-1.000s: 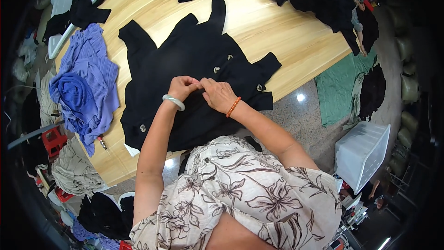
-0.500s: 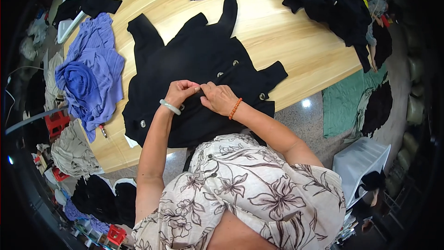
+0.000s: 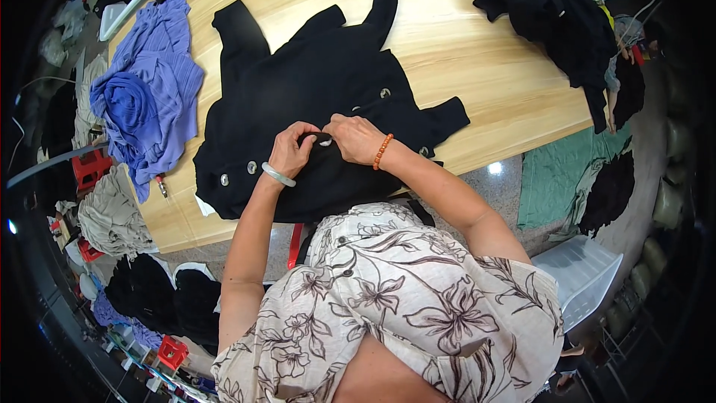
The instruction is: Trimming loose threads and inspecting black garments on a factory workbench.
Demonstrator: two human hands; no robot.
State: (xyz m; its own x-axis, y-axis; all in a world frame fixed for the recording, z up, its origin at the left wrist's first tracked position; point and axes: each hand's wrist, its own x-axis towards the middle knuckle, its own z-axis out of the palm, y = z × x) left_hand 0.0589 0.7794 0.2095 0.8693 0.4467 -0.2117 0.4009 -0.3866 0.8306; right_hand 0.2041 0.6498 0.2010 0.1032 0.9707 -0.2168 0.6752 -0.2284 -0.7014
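A black knit cardigan (image 3: 298,78) with shiny pale buttons lies spread on the wooden table, its sleeves pointing away and to the right. Both my hands pinch its button edge near the front of the table. My left hand (image 3: 289,151), with a pale bangle at the wrist, has thumb and fingers closed on the fabric. Close beside it, my right hand (image 3: 356,139), wearing an orange bead bracelet, grips the same edge. One button (image 3: 325,142) shows between the two hands. The fingertips of my right hand are partly hidden.
Purple knitwear (image 3: 149,97) is heaped along the table's left side. More black garments (image 3: 541,19) lie at the far right. Green cloth (image 3: 556,172) and a translucent crate (image 3: 578,272) are to the right, below the table (image 3: 492,67). A red stool (image 3: 93,169) stands at left.
The button edge between my hands is now turned up so a button shows, and my hands are slightly further apart. Another button shows left of my left hand. The whole view has shifted slightly.
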